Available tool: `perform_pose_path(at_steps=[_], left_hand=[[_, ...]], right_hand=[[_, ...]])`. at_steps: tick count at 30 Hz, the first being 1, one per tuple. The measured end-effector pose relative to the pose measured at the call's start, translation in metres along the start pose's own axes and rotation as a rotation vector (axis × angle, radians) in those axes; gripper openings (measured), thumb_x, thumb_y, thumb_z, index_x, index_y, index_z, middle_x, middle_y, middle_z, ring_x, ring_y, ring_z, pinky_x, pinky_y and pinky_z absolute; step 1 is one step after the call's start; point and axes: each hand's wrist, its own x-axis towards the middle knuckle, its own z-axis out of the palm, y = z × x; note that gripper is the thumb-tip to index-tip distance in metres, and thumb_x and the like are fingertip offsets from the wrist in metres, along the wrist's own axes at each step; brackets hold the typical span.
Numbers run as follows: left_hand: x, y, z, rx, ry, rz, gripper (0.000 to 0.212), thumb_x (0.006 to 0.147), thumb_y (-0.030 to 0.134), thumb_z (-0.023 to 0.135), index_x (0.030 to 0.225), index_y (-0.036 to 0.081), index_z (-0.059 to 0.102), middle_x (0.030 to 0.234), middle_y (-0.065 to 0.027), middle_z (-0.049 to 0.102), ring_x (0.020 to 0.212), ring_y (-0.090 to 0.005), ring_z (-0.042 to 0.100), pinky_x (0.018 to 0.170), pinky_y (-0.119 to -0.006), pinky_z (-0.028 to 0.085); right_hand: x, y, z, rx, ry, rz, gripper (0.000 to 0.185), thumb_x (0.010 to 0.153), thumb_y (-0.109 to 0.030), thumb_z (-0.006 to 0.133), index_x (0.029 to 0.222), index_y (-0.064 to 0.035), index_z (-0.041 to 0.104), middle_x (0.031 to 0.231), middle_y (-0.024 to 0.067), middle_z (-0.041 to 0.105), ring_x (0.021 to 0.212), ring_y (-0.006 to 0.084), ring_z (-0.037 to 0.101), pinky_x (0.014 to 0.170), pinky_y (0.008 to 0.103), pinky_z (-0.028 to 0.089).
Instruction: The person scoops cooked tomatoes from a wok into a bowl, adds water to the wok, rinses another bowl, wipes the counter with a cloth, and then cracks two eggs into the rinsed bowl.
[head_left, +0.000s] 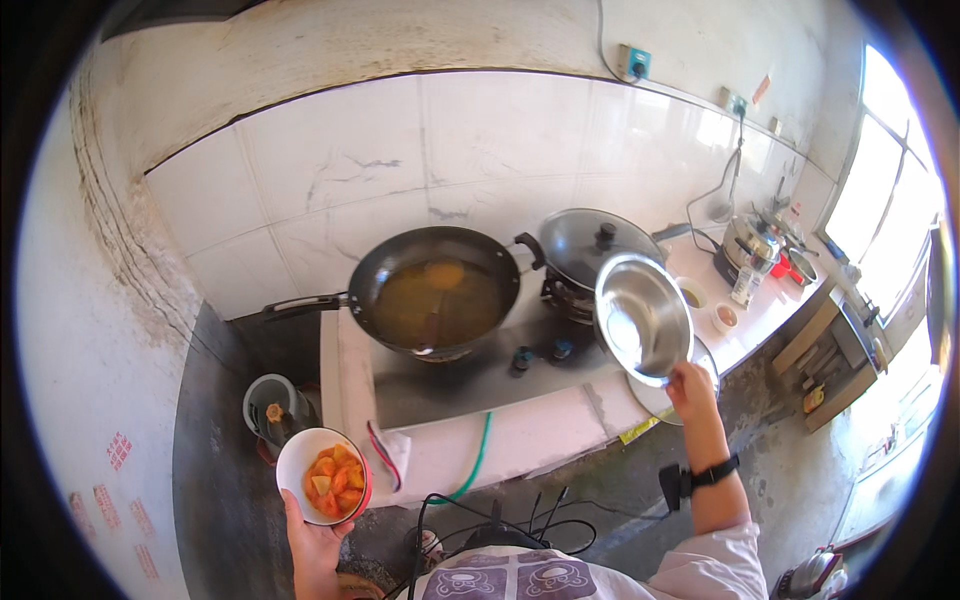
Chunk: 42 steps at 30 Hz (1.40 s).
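A bowl, white inside and red outside, rests in my left hand, tilted over the floor left of the counter. Chunks of orange-red food, apparently cut tomato, lie in it. My right hand grips the rim of a stainless steel basin, which is tipped so that its shiny inside faces me; I see no food in it. Between my hands, a black wok sits on the left burner. It holds yellowish liquid with a pale orange patch near the far side.
A lidded pan stands on the right burner of the gas stove. Further right are small bowls and a steel pot. A bin stands by the counter's left end. A green hose and black cables hang nearby.
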Motion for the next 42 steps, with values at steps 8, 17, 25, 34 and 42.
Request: perform_pose_path(at_steps=[8, 17, 25, 34, 42], left_hand=[[-0.055, -0.081, 0.108, 0.005, -0.025, -0.126, 0.071, 0.094, 0.065, 0.046, 0.142, 0.012, 0.046, 0.119, -0.0096, 0.067, 0.074, -0.0342, 0.071, 0.047, -0.031, 0.058], [-0.025, -0.134, 0.204, 0.089, -0.047, -0.215, 0.073, 0.092, 0.066, 0.049, 0.142, 0.013, 0.045, 0.117, -0.0098, 0.067, 0.074, -0.0327, 0.071, 0.046, -0.028, 0.055], [-0.007, -0.190, 0.239, 0.089, -0.091, -0.224, 0.074, 0.093, 0.067, 0.047, 0.143, 0.012, 0.042, 0.120, -0.0100, 0.065, 0.080, -0.0302, 0.072, 0.045, -0.029, 0.057], [-0.025, -0.247, 0.323, 0.050, 0.152, -0.080, 0.073, 0.094, 0.065, 0.046, 0.146, 0.013, 0.040, 0.130, -0.0085, 0.060, 0.089, -0.0294, 0.071, 0.048, -0.028, 0.057], [-0.027, -0.320, 0.432, 0.064, 0.204, -0.003, 0.074, 0.095, 0.065, 0.043, 0.146, 0.012, 0.040, 0.130, -0.0097, 0.060, 0.090, -0.0305, 0.071, 0.051, -0.030, 0.058]], right_hand=[[-0.097, 0.027, -0.216, -0.076, 0.185, 0.235, 0.011, 0.086, -0.003, 0.057, 0.088, 0.0058, 0.063, 0.067, 0.0119, 0.063, 0.048, 0.0192, 0.061, 0.038, 0.0269, 0.047], [-0.110, 0.046, -0.351, 0.040, 0.540, 0.330, 0.014, 0.087, -0.002, 0.053, 0.096, 0.0080, 0.058, 0.073, 0.0179, 0.066, 0.055, 0.0245, 0.066, 0.039, 0.0272, 0.049], [-0.020, 0.011, -0.427, 0.069, 0.667, 0.278, 0.014, 0.093, -0.009, 0.054, 0.093, 0.0052, 0.057, 0.074, 0.0182, 0.066, 0.057, 0.0241, 0.066, 0.040, 0.0261, 0.051], [0.248, -0.017, -0.484, 0.121, 0.705, 0.108, 0.013, 0.092, -0.006, 0.054, 0.094, 0.0066, 0.058, 0.076, 0.0175, 0.067, 0.056, 0.0266, 0.068, 0.040, 0.0292, 0.053], [0.424, 0.002, -0.543, 0.117, 0.801, 0.117, 0.016, 0.090, -0.003, 0.053, 0.098, 0.0095, 0.059, 0.079, 0.0195, 0.067, 0.059, 0.0305, 0.069, 0.041, 0.0314, 0.054]])
